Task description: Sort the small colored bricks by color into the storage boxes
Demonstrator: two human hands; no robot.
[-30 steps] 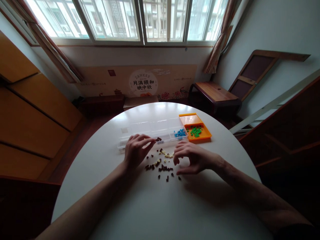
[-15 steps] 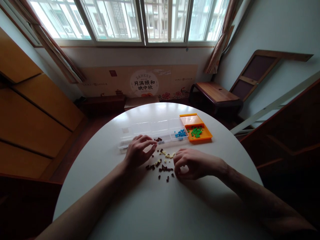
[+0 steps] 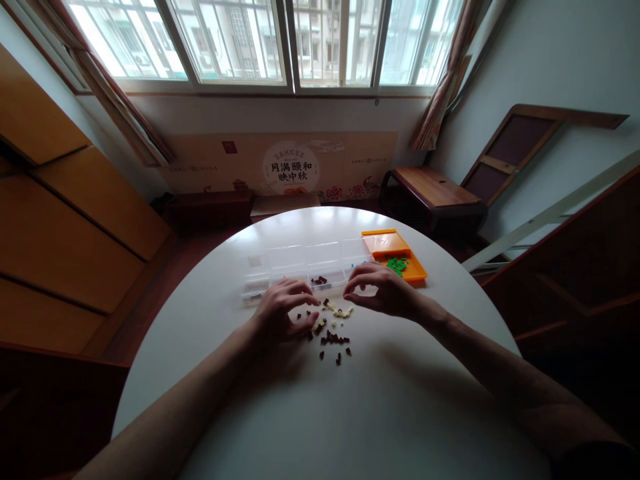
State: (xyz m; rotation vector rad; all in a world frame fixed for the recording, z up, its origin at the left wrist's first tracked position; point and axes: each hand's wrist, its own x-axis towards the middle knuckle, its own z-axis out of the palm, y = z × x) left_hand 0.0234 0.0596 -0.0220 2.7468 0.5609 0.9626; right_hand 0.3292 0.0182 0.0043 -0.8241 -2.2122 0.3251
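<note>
Small dark brown pieces (image 3: 333,340) and a few cream pieces (image 3: 341,311) lie loose on the round white table (image 3: 350,413). My left hand (image 3: 283,310) rests at the pile's left edge, thumb and forefinger bent in a pinch over the pieces. What it grips is too small to see. My right hand (image 3: 383,290) hovers at the near edge of the clear compartment box (image 3: 300,257), fingertips pinched together and covering the blue pieces' compartment. One compartment holds brown pieces (image 3: 319,280). Green pieces (image 3: 397,265) lie in the orange end section (image 3: 383,243).
Beyond the table stand a dark wooden bench (image 3: 430,187) and a printed cardboard panel (image 3: 290,167) under the windows. Wooden boards (image 3: 75,220) lean at the left. A framed panel (image 3: 525,140) leans against the right wall.
My left hand drew back from the box to the loose pile. My right hand pinched at the pile's right side, then rose forward to the box edge.
</note>
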